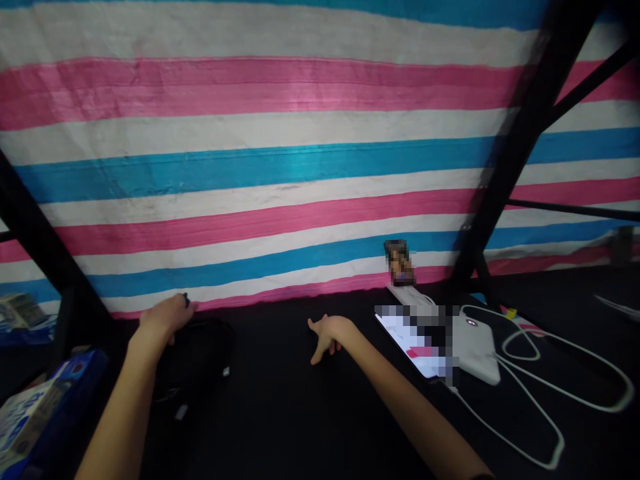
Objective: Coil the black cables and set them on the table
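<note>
Now, left hand [167, 317] at edge of black bag [203, 357]; contents hidden.

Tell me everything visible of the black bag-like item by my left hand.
The black bag-like item lies low and rounded on the dark surface, seemingly soft fabric. One small pale tag shows at its right, another nearer the camera. The left hand is at its far left side, apparently touching it. Its full outline blurs into the dark.
</note>
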Tool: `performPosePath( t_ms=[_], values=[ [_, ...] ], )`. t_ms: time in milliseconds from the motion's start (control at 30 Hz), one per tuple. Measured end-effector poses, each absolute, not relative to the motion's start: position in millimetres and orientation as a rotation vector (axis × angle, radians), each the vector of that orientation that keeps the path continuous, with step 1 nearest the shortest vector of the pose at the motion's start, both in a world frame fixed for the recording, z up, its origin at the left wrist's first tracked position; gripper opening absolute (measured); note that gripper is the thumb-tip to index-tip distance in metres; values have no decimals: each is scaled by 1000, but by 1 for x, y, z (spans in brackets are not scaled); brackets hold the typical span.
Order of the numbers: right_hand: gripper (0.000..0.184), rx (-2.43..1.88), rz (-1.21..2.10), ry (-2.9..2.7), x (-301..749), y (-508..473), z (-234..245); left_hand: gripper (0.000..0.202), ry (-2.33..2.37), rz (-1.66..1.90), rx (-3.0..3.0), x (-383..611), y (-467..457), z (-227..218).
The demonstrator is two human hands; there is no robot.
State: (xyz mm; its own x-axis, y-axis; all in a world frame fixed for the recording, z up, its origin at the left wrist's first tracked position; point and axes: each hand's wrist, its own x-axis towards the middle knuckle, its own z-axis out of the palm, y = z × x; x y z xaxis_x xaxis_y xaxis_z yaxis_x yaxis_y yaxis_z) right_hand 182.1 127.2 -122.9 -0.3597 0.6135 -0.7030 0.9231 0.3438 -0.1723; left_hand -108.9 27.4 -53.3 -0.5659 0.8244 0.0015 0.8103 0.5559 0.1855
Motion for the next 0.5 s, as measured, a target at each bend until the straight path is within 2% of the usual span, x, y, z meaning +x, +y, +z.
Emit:
performPosePath(
  t_ms=[133,300,333,400,467,500],
  values=[
    [120,1335,-796,2133,185,127,-119,58,2981,428,1164,-84,-5,-15],
    [77,1266,-900,2410,187,109,-92,58,2993,915,1221,-19,-33,7],
    [73,1215,-1021,2546,185,101,-83,54,2869,988,1353,-4,-34,5],
    [72,995,-1553,2837,181,81,-66,46,2637,1052,1549,25,-32,-6],
    [73,700,-2091,2915,178,61,-50,45,2467,1010,1699,51,-28,-23],
    [68,631,-2225,2932,178,53,-44,48,2350,975,1780,61,-26,-32]
  ],
)
